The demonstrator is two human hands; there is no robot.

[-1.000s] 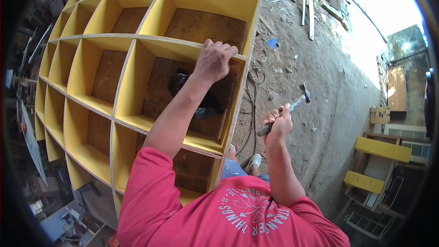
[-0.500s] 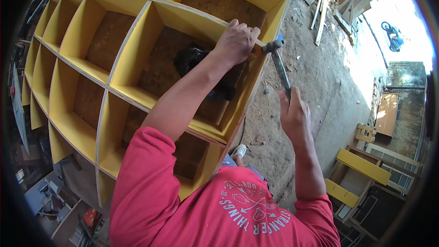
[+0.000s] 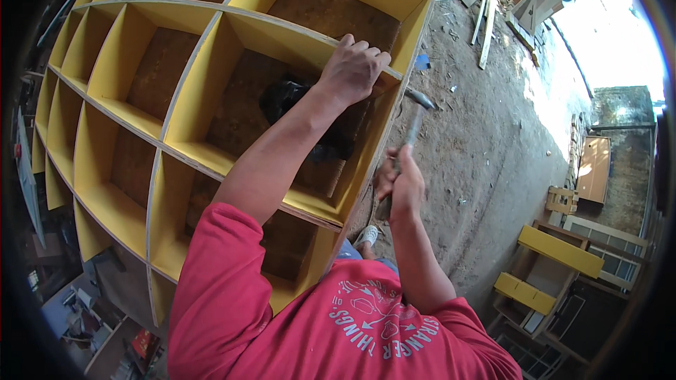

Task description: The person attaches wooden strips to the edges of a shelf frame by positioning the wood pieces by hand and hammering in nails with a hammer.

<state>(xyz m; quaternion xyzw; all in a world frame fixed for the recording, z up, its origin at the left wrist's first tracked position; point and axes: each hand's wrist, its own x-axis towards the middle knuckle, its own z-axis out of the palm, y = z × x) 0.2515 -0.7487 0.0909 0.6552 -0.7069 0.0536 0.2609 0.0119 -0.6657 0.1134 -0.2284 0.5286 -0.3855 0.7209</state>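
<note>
A large yellow wooden shelving unit (image 3: 163, 142), divided into compartments with pale edges, fills the left and middle. My left hand (image 3: 352, 69) is closed over the edge of a divider board (image 3: 282, 27), close to where it meets the unit's right side panel (image 3: 377, 130). My right hand (image 3: 403, 183) grips a hammer (image 3: 412, 125) by its handle, just outside that panel. The metal head is up, beside the panel's outer face; whether it touches cannot be made out. Inside the compartment below my left forearm lies a black plastic bag (image 3: 280, 100), partly hidden by the arm.
Dirt ground (image 3: 486, 141) runs along the right of the unit, with a small blue scrap (image 3: 422, 62) on it. Wooden strips (image 3: 487, 28) and boards lie farther off. At the lower right stands furniture with yellow drawer fronts (image 3: 560, 251). Clutter (image 3: 91, 317) sits at the lower left.
My right hand has moved left and down toward the side panel, bringing the hammer down and turning its head. My left hand stays on the divider; the whole view has shifted slightly.
</note>
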